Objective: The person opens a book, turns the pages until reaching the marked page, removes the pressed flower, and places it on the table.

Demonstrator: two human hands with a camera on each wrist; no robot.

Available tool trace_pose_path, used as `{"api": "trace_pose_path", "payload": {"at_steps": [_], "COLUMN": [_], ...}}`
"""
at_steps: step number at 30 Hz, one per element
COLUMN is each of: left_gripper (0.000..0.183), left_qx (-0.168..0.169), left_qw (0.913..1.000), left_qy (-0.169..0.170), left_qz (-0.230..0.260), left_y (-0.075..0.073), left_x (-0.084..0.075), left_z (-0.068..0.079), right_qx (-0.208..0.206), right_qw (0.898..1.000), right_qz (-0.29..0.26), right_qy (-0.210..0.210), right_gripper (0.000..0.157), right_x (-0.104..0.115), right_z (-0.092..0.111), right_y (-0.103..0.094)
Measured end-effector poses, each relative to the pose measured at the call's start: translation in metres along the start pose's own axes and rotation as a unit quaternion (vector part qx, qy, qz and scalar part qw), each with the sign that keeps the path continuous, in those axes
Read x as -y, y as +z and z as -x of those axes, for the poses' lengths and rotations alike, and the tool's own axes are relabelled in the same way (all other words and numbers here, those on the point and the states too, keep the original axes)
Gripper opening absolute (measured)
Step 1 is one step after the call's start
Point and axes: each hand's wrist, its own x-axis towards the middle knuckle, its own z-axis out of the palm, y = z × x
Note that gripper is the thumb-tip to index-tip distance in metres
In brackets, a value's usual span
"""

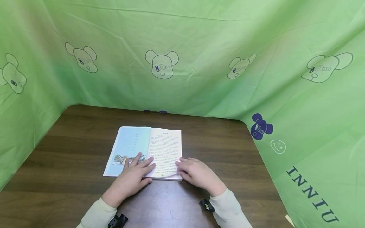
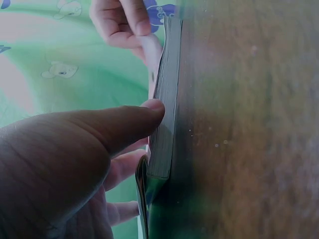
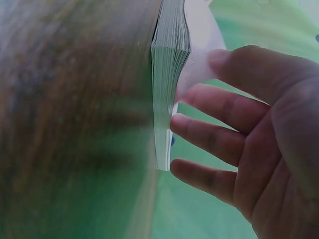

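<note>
An open paperback book with printed paper pages (image 1: 164, 142) lies on the dark brown table with wood grain (image 1: 85, 133), in front of you. Its left side is a smooth, light blue page (image 1: 134, 139) with a small coloured drawing (image 1: 119, 159) in the lower part, and its right side is a white page with lines of small text (image 1: 163, 152).

Your left hand (image 1: 131, 180) rests on the lower half of the book, across the middle fold. Its fingers are spread and almost straight, and they grip nothing; the thumb reaches to the near edge of the pages, but how hard it presses cannot be told.

Your right hand (image 1: 198, 172) is at the lower right corner of the book. Thumb and index finger are nearly closed and pinch the white page, whose corner is bent up from the pages below. The other fingers extend loosely beside the book's right edge.

Both your arms wear pale sleeves (image 1: 231, 205), with a small black device (image 1: 207, 205) at each wrist. Around the table hangs a green cloth with bear-head outlines (image 1: 199, 38).
</note>
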Motion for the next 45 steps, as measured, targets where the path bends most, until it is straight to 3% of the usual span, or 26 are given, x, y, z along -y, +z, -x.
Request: {"api": "trace_pose_path", "payload": {"at_steps": [8,14,17,21,24,27,31,35,39,45], "left_gripper": [0.048,0.04,0.036,0.031,0.033,0.049,0.091,0.119,0.123,0.111], "left_qx": [-0.014,-0.029,-0.036,-0.061,-0.1,-0.14,-0.176,-0.221,-0.248,-0.235], "left_qw": [0.9999,0.9995,0.9992,0.9978,0.9946,0.9893,0.983,0.9749,0.9686,0.9709], "left_qy": [-0.007,-0.011,-0.015,-0.023,-0.022,-0.024,-0.035,-0.018,0.009,0.024], "left_qz": [-0.002,0.002,0.007,0.013,0.02,0.034,0.04,0.02,-0.016,-0.041], "left_y": [0.003,0.005,0.004,0.003,0.001,-0.001,-0.003,-0.002,-0.002,-0.004], "left_x": [-0.002,-0.003,-0.003,-0.002,-0.001,0.002,0.004,0.006,0.008,0.009], "left_z": [-0.001,-0.003,-0.003,-0.006,-0.007,-0.007,-0.007,-0.007,-0.007,-0.006], "right_qx": [-0.084,-0.124,-0.146,-0.157,-0.143,-0.12,-0.082,-0.036,0.007,0.041], "right_qw": [0.996,0.992,0.989,0.984,0.981,0.982,0.989,0.995,0.998,0.997], "right_qz": [0.016,0.026,0.019,0.001,-0.011,-0.021,-0.027,-0.037,-0.042,-0.048], "right_qy": [0.008,0.004,0.022,0.088,0.131,0.143,0.12,0.083,0.053,0.053], "right_gripper": [0.007,0.011,0.021,0.047,0.056,0.057,0.058,0.06,0.064,0.068], "right_x": [-0.002,-0.002,-0.002,-0.002,-0.002,-0.003,-0.004,-0.004,-0.003,-0.002], "right_z": [0.0,-0.001,0.0,0.0,0.0,0.0,-0.001,0.0,0.002,0.002], "right_y": [0.004,0.004,0.003,0.0,0.0,0.001,0.003,0.004,0.005,0.006]}}
